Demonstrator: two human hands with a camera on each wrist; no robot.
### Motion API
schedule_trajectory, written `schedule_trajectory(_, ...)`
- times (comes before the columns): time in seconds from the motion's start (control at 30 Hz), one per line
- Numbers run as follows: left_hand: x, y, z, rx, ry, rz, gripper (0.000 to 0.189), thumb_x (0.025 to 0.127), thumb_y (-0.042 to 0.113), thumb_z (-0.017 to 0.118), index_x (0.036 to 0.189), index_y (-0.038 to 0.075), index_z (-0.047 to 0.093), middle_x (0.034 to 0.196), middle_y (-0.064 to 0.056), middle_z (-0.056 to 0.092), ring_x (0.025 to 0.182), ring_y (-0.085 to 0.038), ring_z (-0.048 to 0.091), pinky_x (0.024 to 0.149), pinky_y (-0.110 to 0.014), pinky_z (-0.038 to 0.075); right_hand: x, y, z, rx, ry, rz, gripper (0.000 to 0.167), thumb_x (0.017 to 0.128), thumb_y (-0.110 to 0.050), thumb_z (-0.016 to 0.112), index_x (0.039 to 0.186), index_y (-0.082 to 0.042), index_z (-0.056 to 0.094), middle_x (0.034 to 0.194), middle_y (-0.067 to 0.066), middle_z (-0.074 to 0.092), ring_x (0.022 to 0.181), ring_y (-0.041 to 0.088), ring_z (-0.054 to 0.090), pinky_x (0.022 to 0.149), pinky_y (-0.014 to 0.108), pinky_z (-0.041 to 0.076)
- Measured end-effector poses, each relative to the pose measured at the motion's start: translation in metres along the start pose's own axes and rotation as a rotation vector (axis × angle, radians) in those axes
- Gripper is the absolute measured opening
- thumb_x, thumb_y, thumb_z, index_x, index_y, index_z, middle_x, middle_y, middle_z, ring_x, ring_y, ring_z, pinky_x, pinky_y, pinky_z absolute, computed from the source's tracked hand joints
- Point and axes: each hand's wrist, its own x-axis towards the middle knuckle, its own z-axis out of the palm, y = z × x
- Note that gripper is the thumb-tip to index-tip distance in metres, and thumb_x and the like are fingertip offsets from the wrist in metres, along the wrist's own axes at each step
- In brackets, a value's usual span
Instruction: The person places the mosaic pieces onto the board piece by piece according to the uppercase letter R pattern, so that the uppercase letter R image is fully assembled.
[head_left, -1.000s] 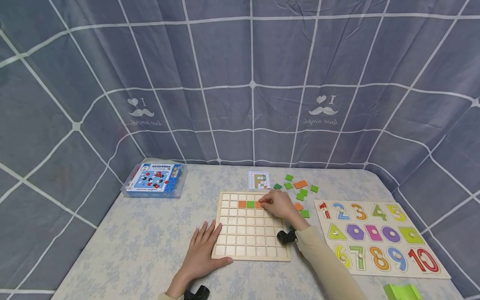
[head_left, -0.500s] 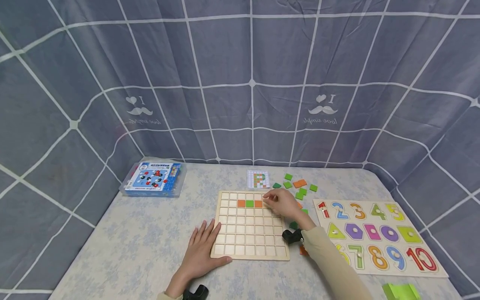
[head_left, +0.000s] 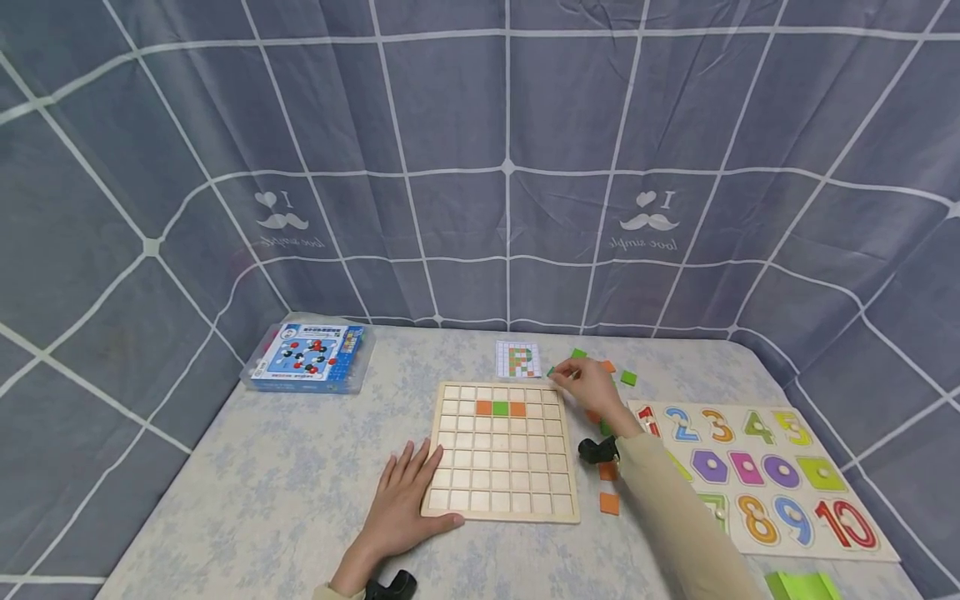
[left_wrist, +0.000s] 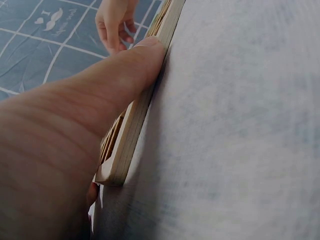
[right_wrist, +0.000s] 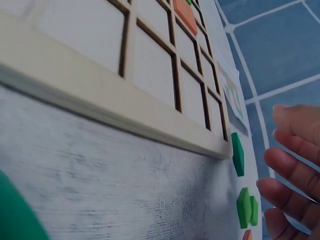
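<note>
Left hand (head_left: pixel 405 508) spread wide, its thumb on the near edge of the grid board (head_left: pixel 499 480). Right hand (head_left: pixel 588 387) narrowed, fingers loosely bent and seemingly holding nothing; the dark green tile (right_wrist: pixel 238 154) lies just beside its fingertips, though contact is hard to judge. The pattern card (head_left: pixel 517 360) lies left of these fingertips, the three-tile row (head_left: pixel 500 409) nearer the person and left. The step appears to be tile selection; the next move calls for a thumb-and-finger pinch.

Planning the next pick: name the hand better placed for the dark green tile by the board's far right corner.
Probably the right hand: its fingertips are near that dark green tile, apparently holding nothing. The left hand rests at the left edge of the board.
</note>
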Motion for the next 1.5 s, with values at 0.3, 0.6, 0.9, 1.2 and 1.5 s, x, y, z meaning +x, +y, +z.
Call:
schedule_trajectory(0.3, 0.0, -0.001, -0.001, 0.009, -0.02, -0.014, 0.099, 0.075, 0.065, 0.065, 0.149, 0.008, 0.032, 0.154, -0.014, 0.024, 0.141, -0.036, 0.01, 0.11, -0.054, 0.005, 0.016, 0.005, 0.003, -0.038, 0.041, 0.087, 0.021, 0.085, -0.024, 0.074, 0.094, -0.005, 0.073, 0.083, 0.005, 0.066, 0.072, 0.021, 0.06, 0.062, 0.037, 0.049)
schedule_trajectory(0.6, 0.002, 0.0, 0.0, 0.0, -0.033, -0.033, 0.1, 0.075, 0.067, 0.064, 0.15, 0.011, 0.03, 0.155, -0.01, 0.021, 0.142, -0.032, 0.006, 0.111, -0.05, 0.002, 0.024, 0.005, 0.006, -0.076, 0.029, 0.195, 0.023, 0.082, -0.027, 0.075, 0.093, -0.007, 0.073, 0.083, 0.003, 0.068, 0.076, 0.021, 0.061, 0.068, 0.037, 0.048)
schedule_trajectory(0.9, 0.001, -0.001, 0.0, -0.004, -0.035, -0.034, 0.1, 0.075, 0.067, 0.064, 0.15, 0.012, 0.03, 0.155, -0.009, 0.02, 0.142, -0.032, 0.006, 0.111, -0.05, 0.002, 0.025, 0.004, 0.006, -0.107, 0.017, 0.208, 0.025, 0.082, -0.029, 0.076, 0.093, -0.007, 0.074, 0.082, 0.002, 0.067, 0.074, 0.02, 0.06, 0.065, 0.037, 0.047)
schedule_trajectory(1.2, 0.001, -0.002, 0.001, 0.005, -0.027, -0.03, 0.1, 0.074, 0.068, 0.064, 0.15, 0.011, 0.032, 0.155, -0.009, 0.021, 0.142, -0.033, 0.007, 0.111, -0.051, 0.003, 0.026, 0.005, 0.01, -0.129, 0.012, 0.246, 0.027, 0.081, -0.033, 0.076, 0.091, -0.008, 0.074, 0.082, 0.001, 0.065, 0.072, 0.019, 0.058, 0.063, 0.036, 0.047)
schedule_trajectory(1.5, 0.001, -0.003, 0.001, 0.007, -0.013, -0.019, 0.1, 0.074, 0.067, 0.064, 0.149, 0.011, 0.032, 0.155, -0.01, 0.022, 0.142, -0.034, 0.008, 0.11, -0.052, 0.004, 0.026, 0.005, 0.01, -0.132, -0.005, 0.257, 0.026, 0.082, -0.034, 0.075, 0.09, -0.01, 0.073, 0.081, 0.001, 0.064, 0.069, 0.018, 0.056, 0.06, 0.035, 0.046)
